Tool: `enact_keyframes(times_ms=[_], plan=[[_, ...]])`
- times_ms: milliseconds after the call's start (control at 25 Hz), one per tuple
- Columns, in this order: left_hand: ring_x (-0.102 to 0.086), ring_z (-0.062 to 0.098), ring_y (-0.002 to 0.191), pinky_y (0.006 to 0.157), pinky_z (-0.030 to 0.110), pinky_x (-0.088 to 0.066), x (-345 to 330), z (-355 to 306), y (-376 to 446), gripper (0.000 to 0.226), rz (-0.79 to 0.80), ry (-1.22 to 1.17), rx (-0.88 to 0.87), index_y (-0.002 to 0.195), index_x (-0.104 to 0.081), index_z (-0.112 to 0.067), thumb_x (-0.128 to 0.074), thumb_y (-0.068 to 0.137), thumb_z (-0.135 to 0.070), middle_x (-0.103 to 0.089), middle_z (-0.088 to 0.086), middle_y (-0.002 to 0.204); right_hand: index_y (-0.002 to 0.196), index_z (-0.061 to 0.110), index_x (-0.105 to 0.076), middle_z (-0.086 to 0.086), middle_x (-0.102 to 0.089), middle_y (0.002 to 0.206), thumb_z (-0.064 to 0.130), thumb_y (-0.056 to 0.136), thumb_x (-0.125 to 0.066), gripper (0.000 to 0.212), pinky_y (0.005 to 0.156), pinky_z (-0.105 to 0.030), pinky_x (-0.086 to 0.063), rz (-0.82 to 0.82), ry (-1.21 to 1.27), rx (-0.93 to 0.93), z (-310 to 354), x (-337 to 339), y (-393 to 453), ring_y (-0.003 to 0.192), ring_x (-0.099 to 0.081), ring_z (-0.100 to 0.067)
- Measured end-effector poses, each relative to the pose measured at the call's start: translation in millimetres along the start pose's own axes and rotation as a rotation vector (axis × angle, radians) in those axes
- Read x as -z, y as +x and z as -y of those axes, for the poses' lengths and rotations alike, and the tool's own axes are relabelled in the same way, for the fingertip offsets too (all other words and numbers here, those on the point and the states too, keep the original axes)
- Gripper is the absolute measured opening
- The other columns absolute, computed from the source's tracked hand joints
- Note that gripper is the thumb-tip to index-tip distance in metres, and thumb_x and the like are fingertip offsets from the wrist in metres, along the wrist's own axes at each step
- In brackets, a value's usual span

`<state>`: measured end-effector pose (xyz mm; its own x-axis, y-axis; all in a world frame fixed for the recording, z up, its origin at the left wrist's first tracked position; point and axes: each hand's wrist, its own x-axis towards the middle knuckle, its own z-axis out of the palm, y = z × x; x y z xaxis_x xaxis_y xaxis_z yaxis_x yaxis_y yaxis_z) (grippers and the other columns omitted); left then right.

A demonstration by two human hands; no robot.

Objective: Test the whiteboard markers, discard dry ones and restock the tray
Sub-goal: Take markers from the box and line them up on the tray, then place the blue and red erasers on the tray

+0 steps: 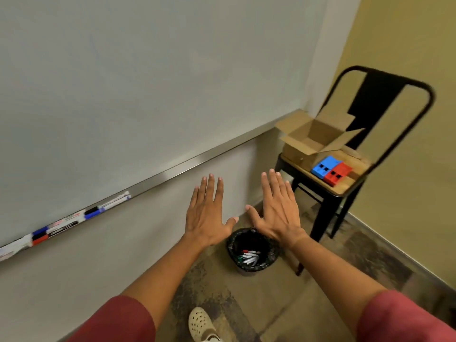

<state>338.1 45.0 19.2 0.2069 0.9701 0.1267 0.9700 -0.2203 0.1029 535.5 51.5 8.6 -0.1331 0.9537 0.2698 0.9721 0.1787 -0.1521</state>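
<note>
With left hand [208, 213] and right hand [277, 209] spread empty above the bin [253, 251], check the tray [172, 172] markers [61, 224] look fully restocked.

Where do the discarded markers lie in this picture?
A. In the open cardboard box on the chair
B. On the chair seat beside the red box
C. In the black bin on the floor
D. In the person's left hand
C: several markers lie inside the black bin on the floor, below the empty, open left hand and right hand.
</note>
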Motion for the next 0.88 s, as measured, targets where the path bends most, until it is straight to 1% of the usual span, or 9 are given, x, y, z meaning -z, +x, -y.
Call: enact_keyframes(times_ms=[120,320,440,640,880], plan=[[0.024,0.025,0.143,0.12,0.043,0.003,-4,-45,16,0.106,0.011,-0.013,-0.121,0.148,0.022,-0.015,-0.043,0.083,-0.068,0.024,0.012,0.156,0.154,0.01,-0.004,-0.015,-0.003,0.161,0.068,0.088,-0.031,0.091,0.121,-0.044,-0.004,-0.033,-0.024,-0.105,-44,14,-17,0.149,0.002,-0.027],[0.019,0.025,0.145,0.12,0.042,-0.001,-28,-106,56,0.107,0.055,-0.058,-0.272,0.15,0.018,-0.015,-0.046,0.082,-0.067,0.02,0.011,0.157,0.153,0.01,-0.014,-0.015,-0.014,0.16,0.068,0.086,-0.034,0.091,0.12,-0.045,-0.011,-0.05,-0.072,-0.263,-107,19,-24,0.148,-0.009,-0.028],[0.017,0.024,0.145,0.12,0.042,-0.002,-48,-133,91,0.106,0.096,-0.093,-0.352,0.149,0.019,-0.015,-0.047,0.083,-0.066,0.02,0.011,0.157,0.153,0.011,-0.013,-0.014,-0.013,0.16,0.07,0.087,-0.032,0.091,0.12,-0.045,-0.011,-0.02,-0.119,-0.33,-145,13,-17,0.148,-0.011,-0.028],[0.016,0.024,0.145,0.12,0.042,-0.001,-71,-165,148,0.106,0.133,-0.119,-0.43,0.15,0.018,-0.015,-0.046,0.082,-0.066,0.018,0.013,0.158,0.153,0.009,-0.011,-0.015,-0.014,0.16,0.068,0.088,-0.03,0.09,0.121,-0.044,-0.011,0.006,-0.171,-0.391,-192,9,14,0.148,-0.011,-0.027],[0.015,0.024,0.146,0.12,0.042,-0.002,-87,-189,185,0.105,0.159,-0.145,-0.473,0.15,0.017,-0.013,-0.046,0.083,-0.065,0.017,0.013,0.158,0.153,0.008,-0.011,-0.015,-0.014,0.16,0.067,0.089,-0.032,0.09,0.121,-0.044,-0.011,0.045,-0.168,-0.425,-227,-2,35,0.148,-0.011,-0.026]])
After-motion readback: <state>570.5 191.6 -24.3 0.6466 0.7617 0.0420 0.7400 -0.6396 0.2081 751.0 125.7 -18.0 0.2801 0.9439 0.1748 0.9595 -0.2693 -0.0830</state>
